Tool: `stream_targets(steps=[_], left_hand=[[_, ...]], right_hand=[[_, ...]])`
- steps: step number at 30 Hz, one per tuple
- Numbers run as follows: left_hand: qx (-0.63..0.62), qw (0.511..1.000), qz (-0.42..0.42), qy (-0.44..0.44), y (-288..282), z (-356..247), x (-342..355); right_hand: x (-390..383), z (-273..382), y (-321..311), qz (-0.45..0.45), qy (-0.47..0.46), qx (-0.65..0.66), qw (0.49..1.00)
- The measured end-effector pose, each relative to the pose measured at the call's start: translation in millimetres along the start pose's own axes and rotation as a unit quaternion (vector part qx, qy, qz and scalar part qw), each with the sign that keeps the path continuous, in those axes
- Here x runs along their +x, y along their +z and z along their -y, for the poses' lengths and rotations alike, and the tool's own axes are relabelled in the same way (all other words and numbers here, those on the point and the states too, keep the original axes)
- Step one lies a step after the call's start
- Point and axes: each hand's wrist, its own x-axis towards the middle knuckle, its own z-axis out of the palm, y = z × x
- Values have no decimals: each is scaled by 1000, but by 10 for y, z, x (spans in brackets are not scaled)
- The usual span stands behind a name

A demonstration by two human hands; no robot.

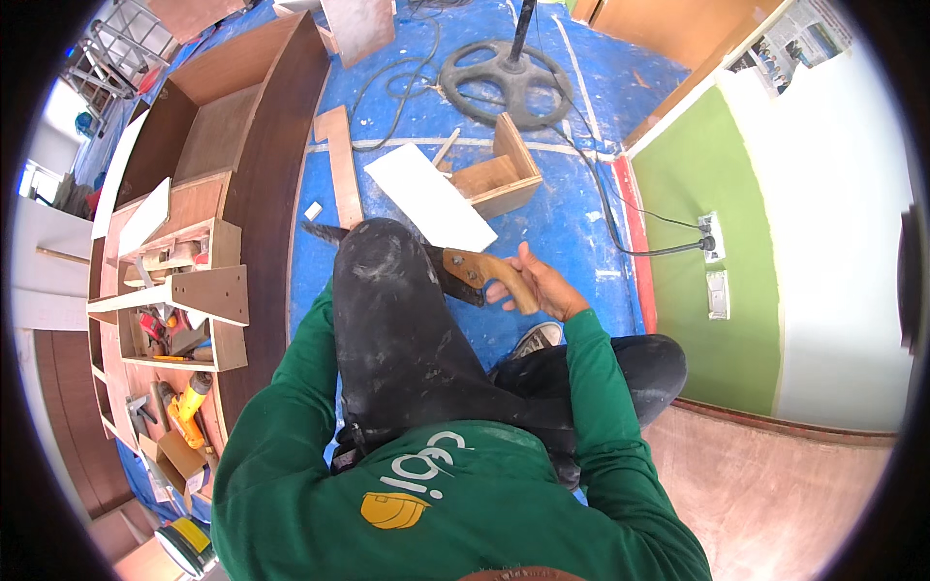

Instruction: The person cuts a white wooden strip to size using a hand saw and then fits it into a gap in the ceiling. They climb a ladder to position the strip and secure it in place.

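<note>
A handsaw with a wooden handle [492, 275] lies across beyond my raised knee. Its dark blade passes behind the knee, and a dark end piece [324, 231] shows on the knee's other side. My right hand [544, 283] is loosely round the handle, thumb up and fingers showing through on its left side. My left forearm [312, 324] reaches down behind the knee, which hides my left hand. Just beyond the knee, a white board [433, 197] rests slanted, close to an open wooden box piece [503, 177].
Blue sheeting covers the floor. A brown cabinet carcass [268, 145] with a wooden tool box [229, 295] and a yellow power tool [191, 402] stands left. A round black stand base [506, 82] and cables lie ahead. A green-white wall with a plugged socket [712, 237] rises right.
</note>
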Motion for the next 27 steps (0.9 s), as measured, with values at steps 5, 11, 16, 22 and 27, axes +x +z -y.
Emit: stream_targets(steps=[5,11,16,22,27], left_hand=[[-154,974,-122,110,-1063,-514,-27],[-177,919,-347,53,-1840,-321,985],[13,997,68,-23,-1266,616,1905],[126,958,228,-116,-602,971,2016],[-27,916,376,-141,-746,-113,1888]], right_hand=[[-71,279,386,-68,-62,-217,972],[-512,711,444,-239,-195,-99,946],[-944,739,330,-330,-232,-93,910],[-1083,220,416,-384,-263,-26,885],[-1220,13,234,-454,-252,-68,852]])
